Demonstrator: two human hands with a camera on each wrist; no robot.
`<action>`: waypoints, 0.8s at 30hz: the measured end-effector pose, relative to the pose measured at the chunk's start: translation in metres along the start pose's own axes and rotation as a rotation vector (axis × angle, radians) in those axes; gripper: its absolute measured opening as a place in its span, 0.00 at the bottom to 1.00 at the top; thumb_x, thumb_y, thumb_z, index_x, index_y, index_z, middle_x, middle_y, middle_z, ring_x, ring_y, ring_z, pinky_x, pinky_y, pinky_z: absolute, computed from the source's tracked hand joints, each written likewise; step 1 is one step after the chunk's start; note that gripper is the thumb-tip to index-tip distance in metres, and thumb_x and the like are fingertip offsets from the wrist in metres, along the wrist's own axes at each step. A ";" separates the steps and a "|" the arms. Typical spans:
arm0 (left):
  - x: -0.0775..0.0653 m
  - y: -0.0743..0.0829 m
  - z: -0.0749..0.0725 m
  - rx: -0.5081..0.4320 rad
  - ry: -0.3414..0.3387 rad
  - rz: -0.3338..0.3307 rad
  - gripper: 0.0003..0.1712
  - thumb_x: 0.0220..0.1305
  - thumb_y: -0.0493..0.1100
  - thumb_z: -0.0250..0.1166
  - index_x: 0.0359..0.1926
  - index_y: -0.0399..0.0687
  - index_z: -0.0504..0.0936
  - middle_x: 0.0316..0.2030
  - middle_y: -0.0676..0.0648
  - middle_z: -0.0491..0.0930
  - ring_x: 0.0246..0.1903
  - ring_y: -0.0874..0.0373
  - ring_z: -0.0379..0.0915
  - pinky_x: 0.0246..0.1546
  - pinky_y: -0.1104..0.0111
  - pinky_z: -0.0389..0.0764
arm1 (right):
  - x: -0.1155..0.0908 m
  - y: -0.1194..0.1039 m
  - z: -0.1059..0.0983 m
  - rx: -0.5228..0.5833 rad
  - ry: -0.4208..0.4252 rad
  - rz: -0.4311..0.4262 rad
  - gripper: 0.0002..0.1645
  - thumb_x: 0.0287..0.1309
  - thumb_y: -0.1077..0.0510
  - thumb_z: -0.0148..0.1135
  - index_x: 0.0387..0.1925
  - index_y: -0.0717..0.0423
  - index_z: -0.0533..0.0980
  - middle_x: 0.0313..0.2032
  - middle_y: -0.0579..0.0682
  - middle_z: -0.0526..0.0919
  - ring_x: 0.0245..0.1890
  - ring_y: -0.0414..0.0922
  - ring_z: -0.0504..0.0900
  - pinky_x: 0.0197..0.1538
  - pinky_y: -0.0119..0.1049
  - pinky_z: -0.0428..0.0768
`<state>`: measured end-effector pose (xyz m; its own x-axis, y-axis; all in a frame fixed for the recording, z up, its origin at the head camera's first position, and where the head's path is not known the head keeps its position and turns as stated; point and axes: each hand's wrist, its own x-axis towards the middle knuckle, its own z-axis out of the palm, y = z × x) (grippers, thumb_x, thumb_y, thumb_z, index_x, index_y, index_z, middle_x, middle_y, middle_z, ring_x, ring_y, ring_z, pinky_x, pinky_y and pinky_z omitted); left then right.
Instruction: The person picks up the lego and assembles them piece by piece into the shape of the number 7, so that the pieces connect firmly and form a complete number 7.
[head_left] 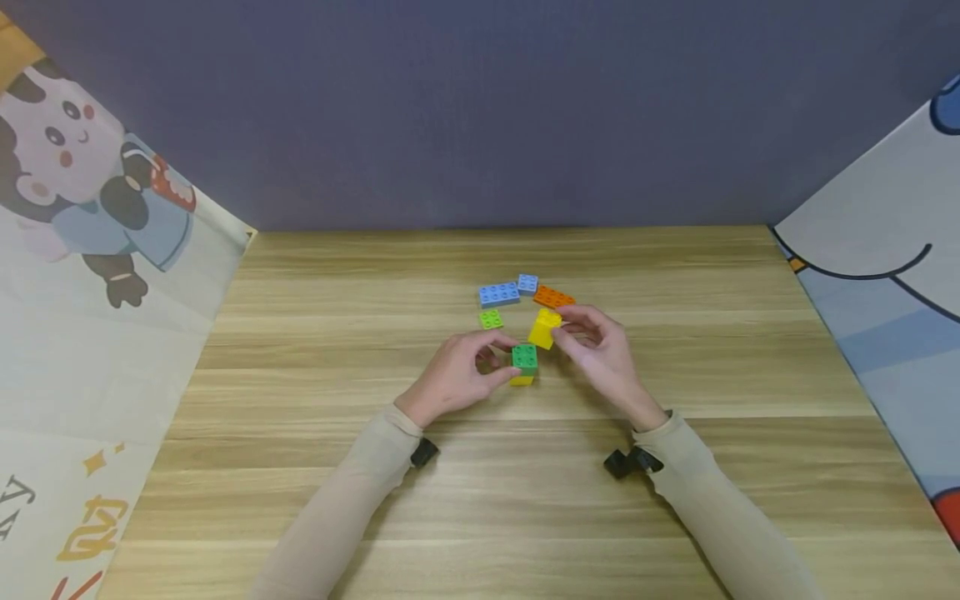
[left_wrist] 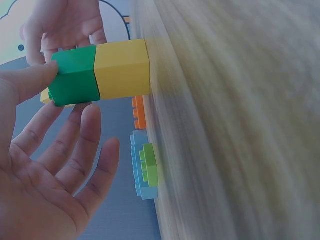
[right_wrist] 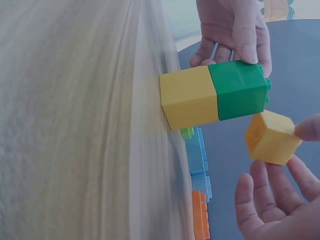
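My left hand [head_left: 467,372] pinches a green building block [left_wrist: 75,77] between thumb and fingertips. Under it sits a yellow block [left_wrist: 122,69], so the two form a short upright stack on the table. My right hand [head_left: 603,354] holds another yellow block [right_wrist: 272,137] by its sides, tilted, raised off the table close to the top of the green block. Its hollow underside partly shows in the right wrist view. Studs on the green block [head_left: 524,357] face up in the head view.
Behind the stack lie a long blue block [head_left: 498,294], a small blue block [head_left: 528,284], an orange block [head_left: 554,297] and a lime green block [head_left: 491,319]. A dark panel [head_left: 480,117] rises at the table's [head_left: 315,350] back edge, with printed side panels left and right.
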<state>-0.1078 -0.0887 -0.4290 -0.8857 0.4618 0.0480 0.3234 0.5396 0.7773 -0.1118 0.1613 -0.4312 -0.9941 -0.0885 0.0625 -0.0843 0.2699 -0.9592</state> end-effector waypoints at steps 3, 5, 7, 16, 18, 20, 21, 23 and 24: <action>0.000 0.000 0.000 0.002 -0.001 0.000 0.20 0.68 0.50 0.75 0.59 0.58 0.87 0.53 0.56 0.89 0.40 0.64 0.82 0.45 0.63 0.86 | -0.001 0.000 0.000 0.014 0.004 -0.018 0.21 0.70 0.63 0.67 0.61 0.65 0.79 0.58 0.64 0.85 0.49 0.35 0.83 0.51 0.23 0.83; 0.000 0.000 0.000 0.004 -0.002 0.001 0.20 0.69 0.50 0.75 0.59 0.58 0.86 0.53 0.56 0.89 0.40 0.64 0.82 0.44 0.64 0.86 | -0.001 0.000 0.000 0.020 0.005 -0.030 0.21 0.70 0.63 0.67 0.61 0.65 0.79 0.58 0.65 0.85 0.49 0.35 0.83 0.51 0.23 0.83; -0.001 0.000 0.000 0.004 -0.002 0.002 0.20 0.69 0.50 0.75 0.60 0.59 0.86 0.53 0.56 0.89 0.40 0.65 0.82 0.44 0.65 0.86 | -0.002 0.000 0.000 0.020 0.002 -0.044 0.21 0.69 0.64 0.67 0.60 0.65 0.80 0.57 0.65 0.85 0.49 0.35 0.83 0.51 0.23 0.83; -0.001 0.000 0.000 -0.003 0.001 0.007 0.20 0.68 0.50 0.76 0.60 0.59 0.86 0.53 0.56 0.89 0.41 0.65 0.82 0.45 0.66 0.86 | -0.003 0.000 0.000 0.015 -0.003 -0.102 0.21 0.66 0.67 0.68 0.60 0.66 0.79 0.55 0.64 0.86 0.49 0.36 0.84 0.53 0.29 0.85; -0.001 0.000 0.000 -0.004 0.001 0.009 0.20 0.69 0.50 0.75 0.60 0.58 0.86 0.53 0.56 0.89 0.41 0.65 0.82 0.45 0.66 0.86 | -0.004 -0.001 0.000 0.021 -0.003 -0.113 0.22 0.66 0.67 0.68 0.60 0.66 0.79 0.55 0.63 0.86 0.49 0.36 0.84 0.53 0.30 0.85; -0.001 0.000 0.001 -0.002 0.001 0.011 0.20 0.69 0.50 0.75 0.60 0.58 0.86 0.53 0.56 0.89 0.41 0.65 0.82 0.45 0.66 0.86 | -0.005 -0.002 0.000 0.025 -0.008 -0.124 0.22 0.65 0.68 0.68 0.60 0.66 0.80 0.55 0.62 0.86 0.50 0.36 0.84 0.53 0.30 0.85; -0.001 0.000 0.001 0.000 0.003 0.011 0.20 0.69 0.50 0.75 0.60 0.58 0.86 0.53 0.56 0.89 0.41 0.65 0.82 0.45 0.66 0.86 | -0.005 -0.002 0.000 0.028 -0.015 -0.131 0.21 0.66 0.68 0.68 0.60 0.66 0.80 0.55 0.62 0.86 0.50 0.36 0.84 0.53 0.30 0.85; -0.001 0.000 0.001 0.002 0.004 0.013 0.20 0.69 0.50 0.75 0.59 0.57 0.86 0.52 0.56 0.89 0.41 0.65 0.82 0.45 0.66 0.86 | -0.006 -0.003 0.000 0.032 -0.033 -0.146 0.21 0.66 0.68 0.68 0.60 0.65 0.80 0.56 0.62 0.86 0.50 0.35 0.84 0.53 0.30 0.85; 0.000 0.000 0.001 0.003 0.004 0.015 0.20 0.69 0.50 0.75 0.59 0.57 0.87 0.52 0.56 0.89 0.41 0.64 0.82 0.45 0.66 0.86 | -0.006 -0.002 0.000 0.033 -0.044 -0.153 0.21 0.66 0.68 0.68 0.59 0.65 0.80 0.56 0.63 0.86 0.50 0.35 0.84 0.53 0.30 0.85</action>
<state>-0.1073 -0.0884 -0.4297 -0.8823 0.4666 0.0620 0.3375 0.5353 0.7743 -0.1052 0.1609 -0.4294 -0.9658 -0.1680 0.1975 -0.2319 0.2189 -0.9478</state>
